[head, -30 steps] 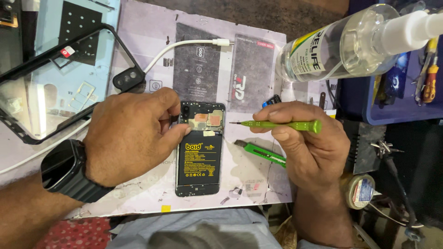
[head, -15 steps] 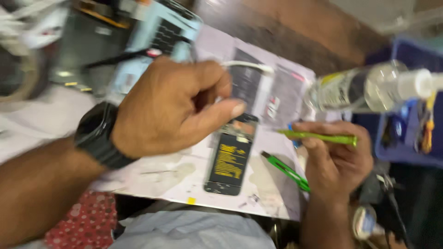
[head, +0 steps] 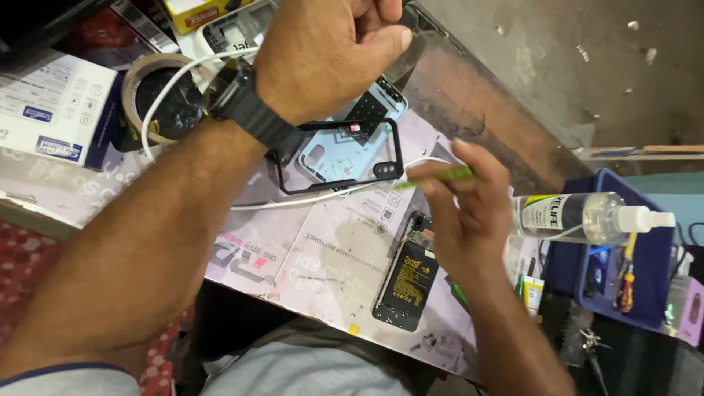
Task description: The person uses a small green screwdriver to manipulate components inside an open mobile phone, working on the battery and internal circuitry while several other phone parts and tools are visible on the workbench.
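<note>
Phone (head: 405,282), back off, battery showing, lies flat on pink work mat (head: 323,249), just below right hand. L to R: left hand (head: 330,51) raised over bench, fingers curled shut, contents can't tell. Right hand (head: 466,213) pinches green screwdriver (head: 440,176) above phone. Clear bottle (head: 587,218) far right.

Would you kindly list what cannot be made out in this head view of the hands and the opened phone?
- Left hand: its fingertips are cut off by the top edge, so anything pinched there is unseen.
- Thin green screwdriver: the right hand covers its handle, and its tip is blurred.
- Opened black phone with a black and yellow battery: the right hand hides part of its upper end.
- Small parts on the pale printed mat: too small to identify.
</note>
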